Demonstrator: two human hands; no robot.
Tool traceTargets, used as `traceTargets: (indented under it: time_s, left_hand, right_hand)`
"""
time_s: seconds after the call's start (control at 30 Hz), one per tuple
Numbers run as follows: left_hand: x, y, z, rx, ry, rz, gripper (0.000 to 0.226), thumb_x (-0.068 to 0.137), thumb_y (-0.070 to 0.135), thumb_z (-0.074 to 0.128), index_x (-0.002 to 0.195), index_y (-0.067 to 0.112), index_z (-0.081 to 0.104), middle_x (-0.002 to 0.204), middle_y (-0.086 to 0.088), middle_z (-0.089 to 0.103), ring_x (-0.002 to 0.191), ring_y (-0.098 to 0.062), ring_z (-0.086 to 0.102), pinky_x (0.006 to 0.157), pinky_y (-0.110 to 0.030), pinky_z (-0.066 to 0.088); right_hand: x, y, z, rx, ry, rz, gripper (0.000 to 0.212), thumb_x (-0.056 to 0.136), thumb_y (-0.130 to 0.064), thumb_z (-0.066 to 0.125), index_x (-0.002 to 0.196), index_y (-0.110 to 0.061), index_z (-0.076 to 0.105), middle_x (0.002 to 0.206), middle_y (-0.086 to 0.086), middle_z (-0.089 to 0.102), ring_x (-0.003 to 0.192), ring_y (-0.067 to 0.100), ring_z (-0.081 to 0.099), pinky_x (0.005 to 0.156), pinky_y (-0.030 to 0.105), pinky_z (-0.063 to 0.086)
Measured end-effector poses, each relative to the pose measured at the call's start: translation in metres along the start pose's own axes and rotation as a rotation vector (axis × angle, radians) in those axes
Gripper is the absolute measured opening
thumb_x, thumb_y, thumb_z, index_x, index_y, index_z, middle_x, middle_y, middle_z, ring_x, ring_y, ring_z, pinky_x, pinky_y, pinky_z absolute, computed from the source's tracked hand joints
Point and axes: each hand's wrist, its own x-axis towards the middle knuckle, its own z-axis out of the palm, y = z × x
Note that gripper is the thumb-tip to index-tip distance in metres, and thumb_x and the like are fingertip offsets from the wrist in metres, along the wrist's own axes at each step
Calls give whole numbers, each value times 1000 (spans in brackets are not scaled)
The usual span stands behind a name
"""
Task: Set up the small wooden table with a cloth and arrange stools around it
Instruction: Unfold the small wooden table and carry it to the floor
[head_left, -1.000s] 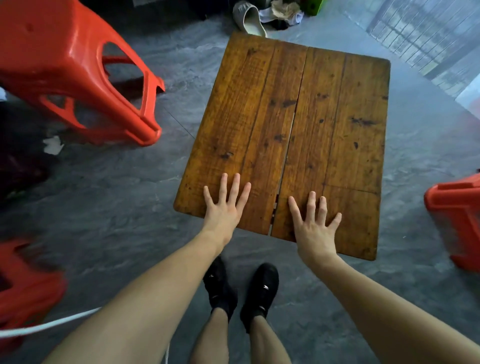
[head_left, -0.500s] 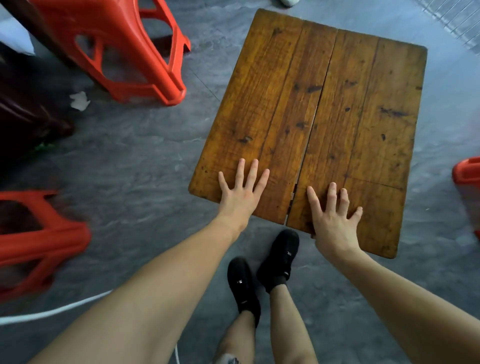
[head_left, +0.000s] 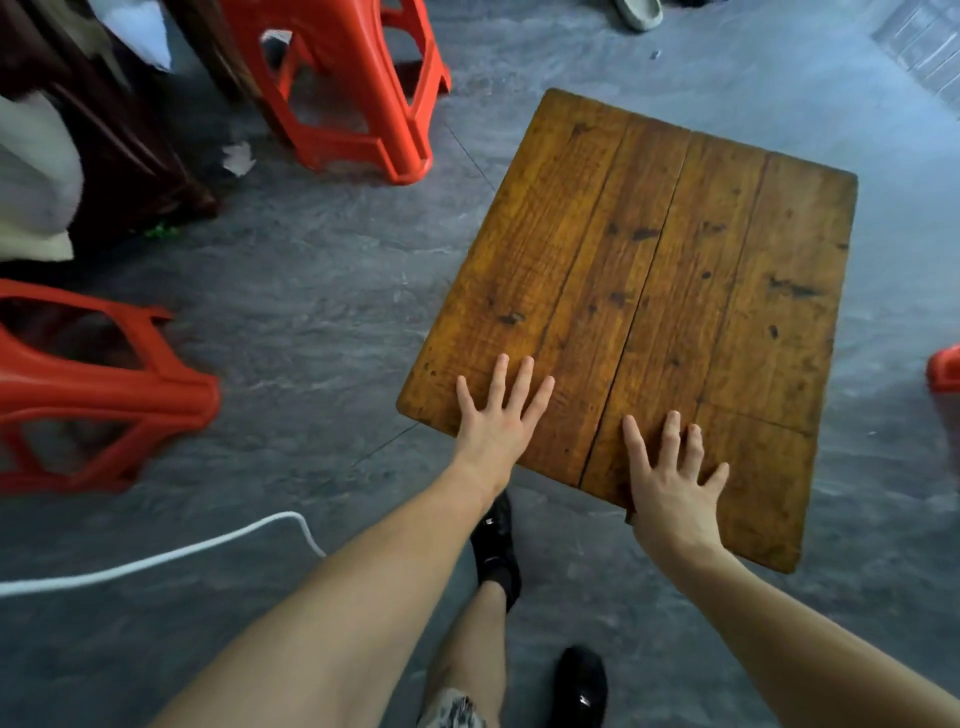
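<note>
The small plank-topped brown wooden table (head_left: 654, 291), standing on the grey floor (head_left: 322, 322), looked rigid and moderately heavy; left hand (head_left: 496, 421) and right hand (head_left: 670, 483) pressed flat, fingers spread, at its near edge, the likeliest gripping point.

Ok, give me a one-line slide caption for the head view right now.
Both hands, left and right, flat on the bare wooden table; red stools wait nearby, no cloth laid.

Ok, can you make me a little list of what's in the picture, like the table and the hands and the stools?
table: small brown plank-top wooden table, bare, no cloth
left hand: flat on the table's near edge, fingers spread
right hand: flat on the near edge, fingers spread
stools: orange-red plastic stool standing behind left; another on its side at left
floor: grey, with a white cord
</note>
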Motion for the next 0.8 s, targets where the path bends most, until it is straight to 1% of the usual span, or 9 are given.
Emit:
traceTargets:
  time_s: [0.17,0.23,0.37,0.5,0.57,0.67,0.73,0.8]
  left_hand:
    - [-46,30,25,-27,2,-75,135,68,12,81,149,16,-27,157,-17,-27,144,-44,-21,107,-73,20]
    - [-65,49,37,-36,-8,-99,138,66,15,83,149,14,-27,157,-18,-27,144,-45,-21,107,-72,19]
    - [-105,83,63,-3,26,-136,134,69,23,83,151,12,-23,158,-22,-21,144,-48,-15,113,-67,12]
    - [-144,109,90,15,-1,-148,133,71,25,80,149,9,-26,156,-24,-24,142,-51,-17,115,-64,4]
    - [-159,123,104,32,4,-108,129,74,21,76,147,8,-29,155,-21,-30,141,-51,-19,116,-62,3]
    - [-179,141,122,44,13,-35,122,77,14,70,146,8,-30,156,-15,-31,144,-45,-19,118,-58,3]
    - [-189,150,130,19,9,-24,120,77,12,69,147,8,-30,156,-14,-30,145,-43,-18,118,-57,6]
    - [-200,156,137,-2,-1,-28,121,77,12,69,147,9,-29,157,-13,-30,145,-42,-17,118,-57,9]
  right_hand:
    - [-35,6,29,-47,19,-68,114,83,-15,69,148,-27,-24,154,25,-17,143,49,-9,107,70,21]
    - [-50,15,46,-57,27,-82,113,84,-15,68,148,-27,-24,154,25,-18,143,48,-9,108,70,21]
    - [-83,25,82,-91,78,-143,121,79,-22,76,148,-27,-23,154,25,-14,143,48,-6,105,70,22]
    - [-119,33,111,-124,60,-184,118,80,-18,72,149,-26,-23,155,25,-17,143,48,-10,107,71,20]
    - [-134,36,125,-150,50,-186,116,79,-13,71,151,-26,-20,156,26,-16,143,49,-9,107,72,21]
    - [-152,42,147,-165,58,-200,112,79,-10,68,152,-26,-15,156,26,-13,143,48,-9,106,72,20]
    - [-163,43,158,-177,70,-203,110,79,-9,67,153,-26,-13,157,26,-11,143,49,-8,106,73,20]
    - [-174,40,165,-169,55,-194,110,80,-9,67,153,-26,-14,157,26,-12,143,48,-8,107,72,20]
